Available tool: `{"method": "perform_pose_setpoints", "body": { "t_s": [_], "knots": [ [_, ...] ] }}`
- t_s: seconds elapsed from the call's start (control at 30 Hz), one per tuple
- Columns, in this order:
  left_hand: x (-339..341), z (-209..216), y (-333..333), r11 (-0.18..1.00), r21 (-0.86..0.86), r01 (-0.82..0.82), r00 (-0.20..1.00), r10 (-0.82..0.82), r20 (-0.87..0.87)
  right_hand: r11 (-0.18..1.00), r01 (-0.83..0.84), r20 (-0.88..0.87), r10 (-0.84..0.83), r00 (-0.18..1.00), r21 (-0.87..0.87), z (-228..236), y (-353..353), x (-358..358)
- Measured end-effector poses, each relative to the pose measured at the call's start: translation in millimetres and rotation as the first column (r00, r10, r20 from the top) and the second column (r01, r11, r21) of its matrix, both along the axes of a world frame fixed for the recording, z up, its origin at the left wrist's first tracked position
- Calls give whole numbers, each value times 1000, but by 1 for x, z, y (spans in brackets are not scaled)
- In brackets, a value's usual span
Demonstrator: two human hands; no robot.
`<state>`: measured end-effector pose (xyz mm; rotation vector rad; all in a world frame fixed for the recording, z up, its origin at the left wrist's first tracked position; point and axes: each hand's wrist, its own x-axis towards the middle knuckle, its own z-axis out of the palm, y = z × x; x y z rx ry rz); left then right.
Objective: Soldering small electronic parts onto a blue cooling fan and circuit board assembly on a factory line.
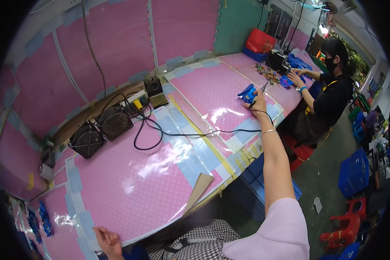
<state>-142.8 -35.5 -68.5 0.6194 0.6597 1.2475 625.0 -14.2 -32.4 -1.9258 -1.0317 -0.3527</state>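
Note:
Reaching far across the pink-covered table (130,186), my right hand (259,104) is closed around what looks like a slim soldering iron (265,86) with a black cord (203,134). A blue plastic piece (247,93) stands on the tabletop just left of those fingers; whether they touch it is unclear. Down at the table's near left corner is my left hand (109,243), its fingers curled by the edge. What they hold, if anything, cannot be made out.
Two black fans (87,139) stand along the wall beside a power strip (136,99). Across the table a co-worker (329,86) handles blue parts near small coloured pieces (268,73). More blue parts (44,219) lie far left; a red stool (346,223) stands at right.

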Motion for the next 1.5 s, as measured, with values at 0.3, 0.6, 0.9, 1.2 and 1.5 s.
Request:
{"method": "perform_pose_setpoints", "body": {
  "t_s": [0.3, 0.6, 0.9, 1.2, 1.5],
  "knots": [
    [39, 51, 10, 990, -101, 93, 996, -92, 14, 858, -504, -24, 508, 861, 95, 50, 10, -253],
    [129, 53, -12, 968, 164, 192, 494, 49, -868, 545, -806, -233, 773, 590, -232, 53, -52, -420],
    [121, 46, -10, 931, 336, 143, 484, 231, -844, 320, -941, 149, 941, 302, -110, 39, -45, -412],
    [122, 40, -4, 961, 272, 47, 552, 202, -809, 212, -948, -68, 970, 234, -239, 43, -13, -407],
    [145, 42, 30, 936, 230, 268, 161, 192, -968, 625, -770, 164, 752, 638, 128, 63, 37, -404]
  ]
}}
